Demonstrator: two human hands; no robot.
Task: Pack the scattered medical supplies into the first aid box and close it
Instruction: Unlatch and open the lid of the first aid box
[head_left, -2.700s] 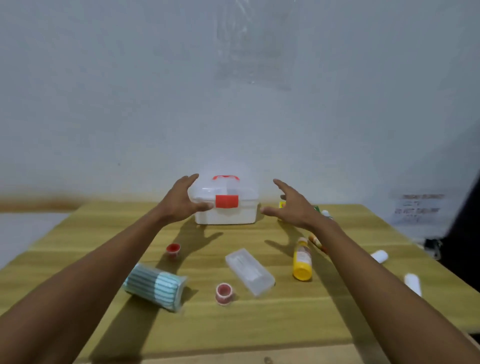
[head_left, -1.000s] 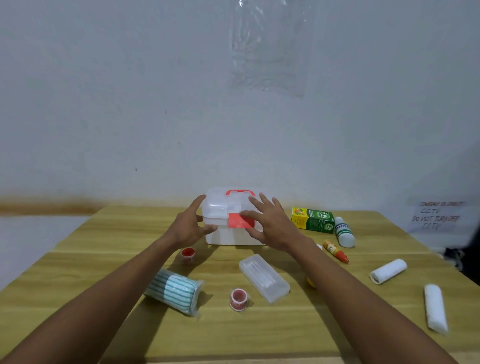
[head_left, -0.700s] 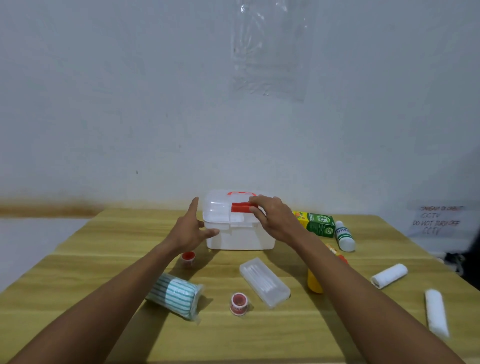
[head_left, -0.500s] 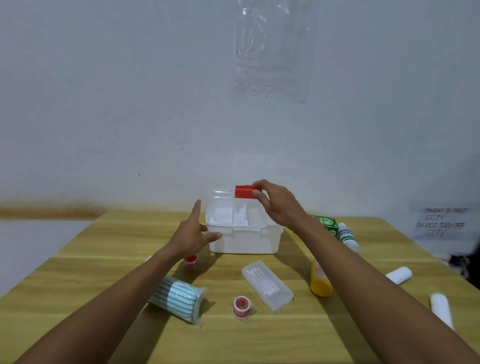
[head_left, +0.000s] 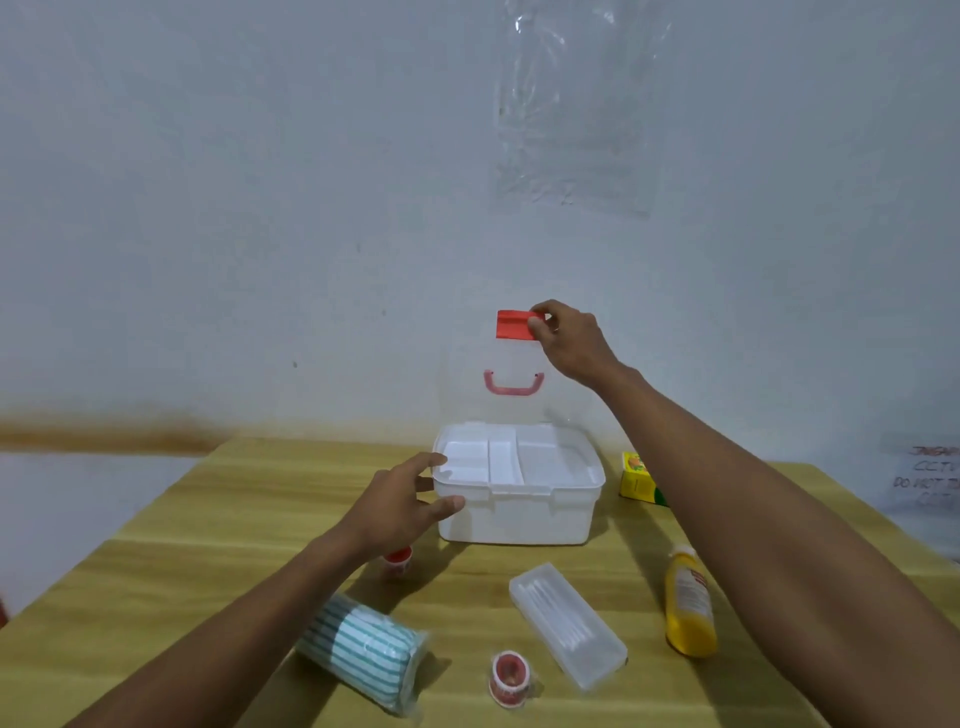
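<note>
The white first aid box (head_left: 514, 519) stands open at the back of the wooden table, showing a white divided tray inside. Its clear lid (head_left: 467, 384) with a red handle stands upright. My right hand (head_left: 569, 340) pinches the lid's red latch (head_left: 511, 325) at the top. My left hand (head_left: 402, 501) braces the box's left front corner, fingers spread. In front lie a clear swab case (head_left: 566, 623), a yellow bottle (head_left: 690, 605), a striped wrapped roll (head_left: 363, 649) and two red tape rolls (head_left: 509, 673) (head_left: 399, 558).
A yellow and green carton (head_left: 636, 480) sits right of the box, partly hidden by my right arm. The wall rises close behind the table. A clear plastic sheet (head_left: 574, 104) hangs on the wall above. A paper notice (head_left: 927, 478) is at the far right.
My right hand undid the red latch and swung the lid up from shut to upright. My left hand stayed against the box's left side. The view shifted, hiding the white rolls at right.
</note>
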